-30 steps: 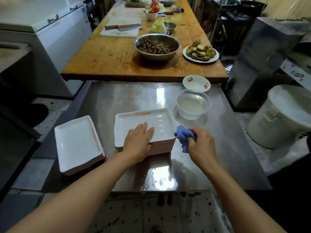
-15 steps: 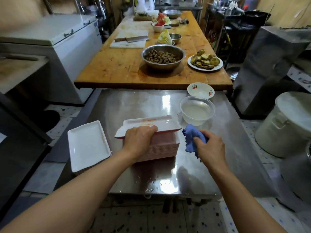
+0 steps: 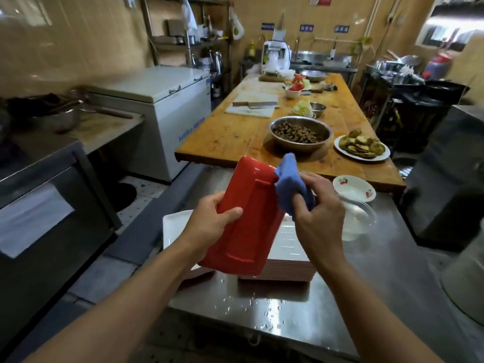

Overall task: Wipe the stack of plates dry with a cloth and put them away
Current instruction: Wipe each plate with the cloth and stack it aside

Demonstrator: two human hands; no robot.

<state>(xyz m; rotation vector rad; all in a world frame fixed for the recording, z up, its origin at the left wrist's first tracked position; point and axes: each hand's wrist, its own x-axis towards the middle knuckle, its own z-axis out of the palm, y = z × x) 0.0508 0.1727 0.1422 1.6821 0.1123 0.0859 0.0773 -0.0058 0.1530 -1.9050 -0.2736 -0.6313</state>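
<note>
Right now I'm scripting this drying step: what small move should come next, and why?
Probably sweep the blue cloth down the red plate: the right hand presses it at the top edge only, while the left hand holds the plate tilted.

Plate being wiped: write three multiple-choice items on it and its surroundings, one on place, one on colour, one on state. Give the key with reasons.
1. Where is the blue cloth?
A. On the wooden table
B. In the right hand, against the plate's far end
C. In the clear bowl

2. What colour is the underside of the held plate?
A. Red
B. White
C. Green

3. How is the plate held?
A. Flat on the stack
B. Lifted and tilted by the left hand
C. Leaning on the freezer

Key: B, the right hand grips the cloth at the plate's edge; A, its back shows red; B, the left hand holds it above the stack of plates.
</note>
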